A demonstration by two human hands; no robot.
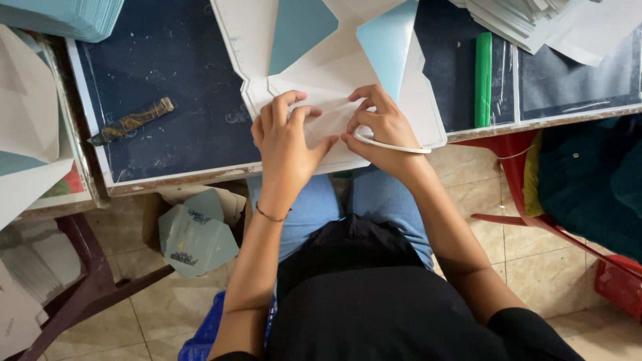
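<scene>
Surface (174,127) of dark blue board fills the upper frame, carrying an unfolded white envelope blank (334,80) with pale blue lining at its near edge, just above the seated person's knees. Two blue-lined flaps stand open at the top, while the lower part lies creased under the hands; judging by that, the folding looks partly done, with the upper flaps left to close. A stack of white sheets (528,20) sits at the far right, a pile of blue ones (67,17) at the far left. A green strip (483,80) lies right of the blank, a dark tool (130,122) well to its left. Left hand (287,144) presses flat on the paper, fingers (284,107) curled and close together. Right hand (381,130) pinches narrowly on a thin white curved strip (394,145) while touching the fold.
</scene>
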